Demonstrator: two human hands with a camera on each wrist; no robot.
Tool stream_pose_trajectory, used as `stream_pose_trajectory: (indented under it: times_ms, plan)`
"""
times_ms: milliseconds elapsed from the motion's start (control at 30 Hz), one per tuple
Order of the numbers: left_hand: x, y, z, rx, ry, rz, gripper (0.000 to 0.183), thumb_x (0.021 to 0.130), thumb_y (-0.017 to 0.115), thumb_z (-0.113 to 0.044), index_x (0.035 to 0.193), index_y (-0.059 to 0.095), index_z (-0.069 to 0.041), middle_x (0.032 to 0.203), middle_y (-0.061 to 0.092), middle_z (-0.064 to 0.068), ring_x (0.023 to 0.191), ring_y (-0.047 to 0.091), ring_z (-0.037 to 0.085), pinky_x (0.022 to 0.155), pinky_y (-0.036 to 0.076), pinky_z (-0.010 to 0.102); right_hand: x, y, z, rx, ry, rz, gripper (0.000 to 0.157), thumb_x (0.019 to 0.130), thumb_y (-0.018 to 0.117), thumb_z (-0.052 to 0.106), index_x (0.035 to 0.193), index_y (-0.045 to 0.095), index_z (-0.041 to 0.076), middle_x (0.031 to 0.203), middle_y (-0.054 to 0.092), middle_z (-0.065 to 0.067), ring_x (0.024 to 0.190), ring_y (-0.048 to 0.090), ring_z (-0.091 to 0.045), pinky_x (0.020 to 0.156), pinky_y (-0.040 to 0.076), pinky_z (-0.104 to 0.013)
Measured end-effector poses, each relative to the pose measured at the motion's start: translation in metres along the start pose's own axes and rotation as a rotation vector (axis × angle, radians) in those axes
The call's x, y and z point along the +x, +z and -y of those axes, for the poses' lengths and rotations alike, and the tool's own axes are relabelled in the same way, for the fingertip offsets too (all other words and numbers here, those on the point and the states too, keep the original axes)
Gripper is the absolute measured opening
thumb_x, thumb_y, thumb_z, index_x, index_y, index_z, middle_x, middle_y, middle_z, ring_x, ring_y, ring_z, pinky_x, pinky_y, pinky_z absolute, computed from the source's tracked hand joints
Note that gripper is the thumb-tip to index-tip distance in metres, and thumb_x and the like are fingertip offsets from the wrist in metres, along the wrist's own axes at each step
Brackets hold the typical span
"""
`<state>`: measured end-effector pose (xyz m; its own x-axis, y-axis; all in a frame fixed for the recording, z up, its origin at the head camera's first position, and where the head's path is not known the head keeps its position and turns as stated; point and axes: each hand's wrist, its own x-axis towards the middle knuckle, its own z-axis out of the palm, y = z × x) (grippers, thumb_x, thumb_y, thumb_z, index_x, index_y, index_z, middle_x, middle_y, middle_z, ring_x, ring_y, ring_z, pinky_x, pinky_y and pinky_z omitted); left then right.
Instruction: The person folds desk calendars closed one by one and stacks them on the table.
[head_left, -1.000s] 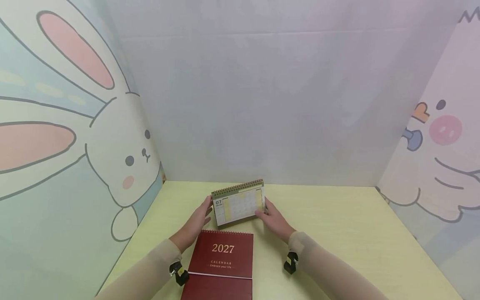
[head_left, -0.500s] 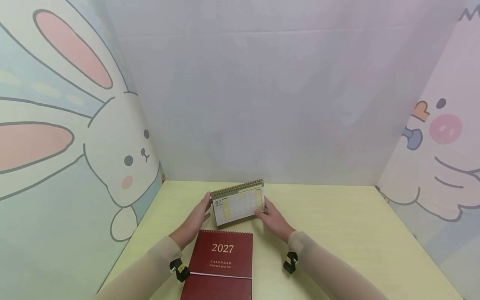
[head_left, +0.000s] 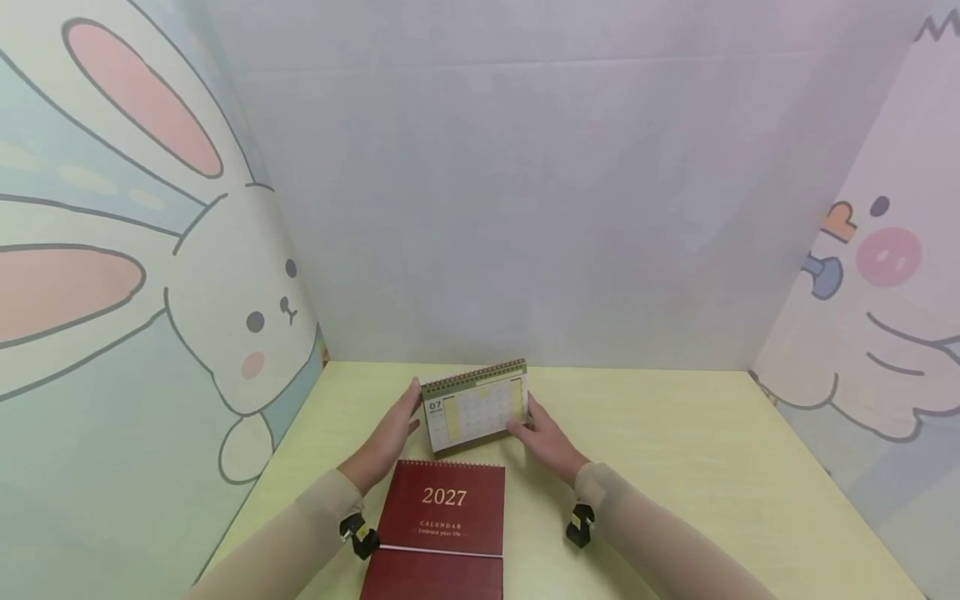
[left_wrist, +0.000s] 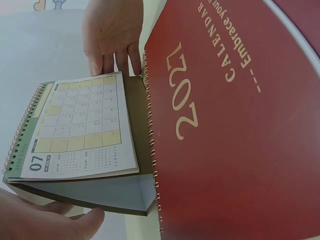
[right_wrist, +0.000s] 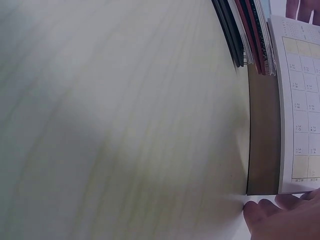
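Note:
A desk calendar (head_left: 474,410) with a green header and a "07" page stands tilted back on its brown base. Its spiral binding runs along the top edge. My left hand (head_left: 386,442) is at its left side, thumb and fingers spread loosely beside the side edge. Opposite, my right hand (head_left: 551,442) flanks the right side, fingers extended at the edge and the thumb overlapping the page's lower corner in the head view. In the left wrist view, the calendar's open end (left_wrist: 115,192) shows a pale hollow inside. A dark red calendar (head_left: 442,504) marked "2027" lies nearer the body.
In the right wrist view, several dark and red boards (right_wrist: 247,35) with pages are layered beside the desk calendar. The pale yellow table (head_left: 675,467) extends to the right. A grey back wall (head_left: 525,208) and cartoon-printed side walls border it.
My left fingers have straightened a little, their tips moving slightly up along the left side. The right hand and both calendars hold nearly the same positions.

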<state>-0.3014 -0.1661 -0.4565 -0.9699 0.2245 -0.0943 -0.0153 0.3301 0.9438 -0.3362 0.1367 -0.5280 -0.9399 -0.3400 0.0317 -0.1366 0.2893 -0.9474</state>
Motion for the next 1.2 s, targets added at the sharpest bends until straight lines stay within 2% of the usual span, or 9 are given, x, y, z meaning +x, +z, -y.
stream_pose_trajectory:
  times_ms: [267, 433, 767, 900, 1100, 1200]
  plan:
    - [0.001, -0.001, -0.005, 0.011, 0.053, -0.01, 0.069, 0.111, 0.011, -0.071, 0.172, 0.025, -0.041, 0.183, 0.017, -0.01, 0.174, 0.008, 0.026, 0.138, 0.023, 0.059, -0.002, -0.001, 0.001, 0.012, 0.011, 0.011, 0.075, 0.115, 0.052, 0.043, 0.174, 0.005, 0.04, 0.184, 0.011, 0.009, 0.173, 0.007, -0.026, 0.139, 0.012, -0.06]
    - [-0.001, -0.002, -0.01, 0.016, 0.079, -0.011, 0.066, 0.113, 0.011, -0.067, 0.173, 0.019, -0.041, 0.184, 0.015, -0.011, 0.174, 0.006, 0.026, 0.138, 0.022, 0.061, -0.004, -0.002, 0.002, -0.011, 0.033, -0.002, 0.075, 0.114, 0.05, 0.051, 0.173, 0.003, 0.044, 0.184, 0.006, 0.013, 0.173, 0.003, -0.023, 0.14, 0.008, -0.059]
    - [0.0, -0.002, -0.015, 0.031, 0.165, 0.004, 0.062, 0.115, 0.01, -0.062, 0.174, 0.004, -0.045, 0.183, 0.008, -0.017, 0.174, 0.0, 0.022, 0.135, 0.021, 0.069, -0.006, -0.003, 0.004, -0.009, 0.048, -0.005, 0.076, 0.114, 0.038, 0.062, 0.175, 0.002, 0.034, 0.185, 0.001, 0.008, 0.173, -0.002, -0.025, 0.14, 0.005, -0.06]
    - [0.0, -0.003, -0.017, 0.019, 0.188, 0.014, 0.06, 0.115, 0.01, -0.062, 0.173, 0.004, -0.047, 0.182, 0.009, -0.02, 0.174, -0.001, 0.018, 0.135, 0.019, 0.071, -0.01, -0.005, 0.007, -0.001, 0.034, 0.009, 0.075, 0.115, 0.031, 0.062, 0.176, 0.001, 0.029, 0.185, 0.0, 0.007, 0.173, -0.003, -0.024, 0.14, 0.003, -0.061]
    - [-0.001, -0.004, -0.019, 0.013, 0.192, 0.01, 0.06, 0.115, 0.011, -0.063, 0.173, 0.009, -0.049, 0.182, 0.009, -0.022, 0.174, -0.001, 0.016, 0.135, 0.019, 0.071, -0.011, -0.006, 0.008, -0.031, 0.055, 0.003, 0.077, 0.114, 0.025, 0.065, 0.176, 0.002, 0.025, 0.186, 0.0, 0.005, 0.173, -0.003, -0.026, 0.139, 0.003, -0.061]
    - [-0.001, -0.003, -0.02, 0.016, 0.204, 0.005, 0.06, 0.115, 0.011, -0.061, 0.173, 0.004, -0.047, 0.182, 0.005, -0.023, 0.174, -0.004, 0.016, 0.135, 0.02, 0.071, -0.011, -0.006, 0.009, -0.027, 0.066, 0.007, 0.078, 0.114, 0.023, 0.066, 0.176, 0.001, 0.025, 0.185, 0.0, 0.006, 0.173, -0.003, -0.025, 0.14, 0.003, -0.06]
